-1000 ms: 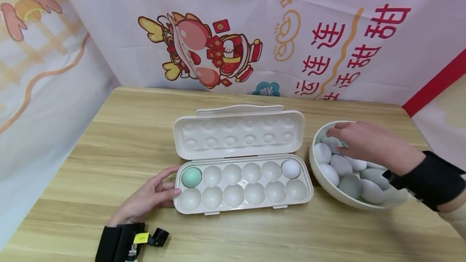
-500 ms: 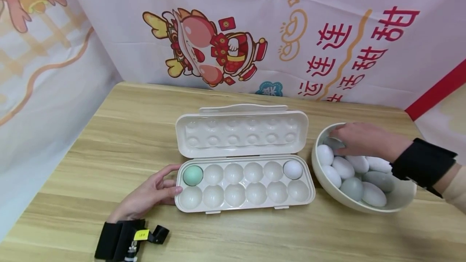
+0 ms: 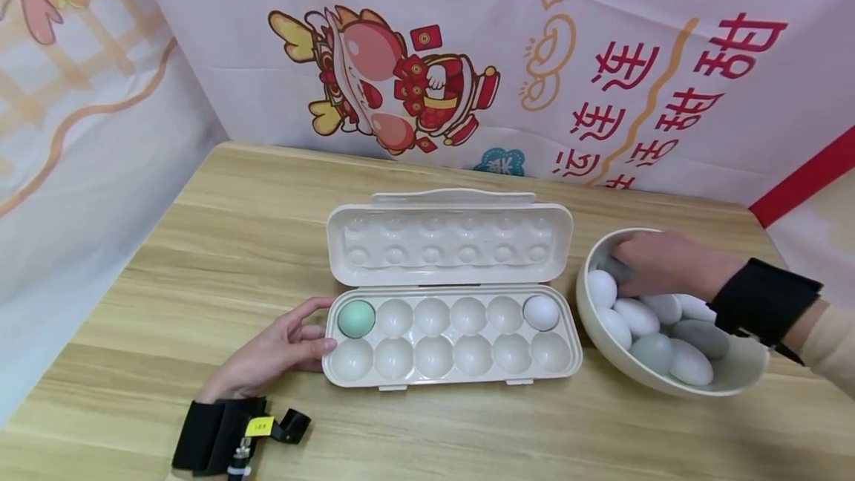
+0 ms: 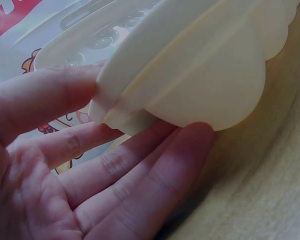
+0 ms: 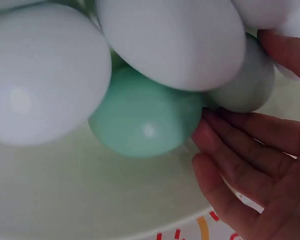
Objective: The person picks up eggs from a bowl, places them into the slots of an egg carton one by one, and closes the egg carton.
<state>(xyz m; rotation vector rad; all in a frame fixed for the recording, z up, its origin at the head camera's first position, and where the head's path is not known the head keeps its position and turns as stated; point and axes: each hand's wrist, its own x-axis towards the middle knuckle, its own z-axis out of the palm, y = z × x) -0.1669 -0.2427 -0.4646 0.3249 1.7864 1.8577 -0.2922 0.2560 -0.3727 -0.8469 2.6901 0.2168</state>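
Note:
My left hand holds the left end of an open white egg carton. Up close in the left wrist view, fingertips touch the carton's rim and the underside of a rounded cup. A mint green egg sits in its back left cup and a white egg in the back right one. My right hand reaches down into a cream bowl of eggs. In the right wrist view its thumb and fingers close around a grey-green egg, beside a mint green egg.
White and grey-green eggs, such as a white egg, are piled in the bowl right of the carton. The carton's lid leans open at the back. Behind the wooden table hangs a printed cloth.
My right hand has sunk deeper into the bowl, its fingers moving down among the eggs at the back left. My left hand stays on the carton; the head view has shifted slightly.

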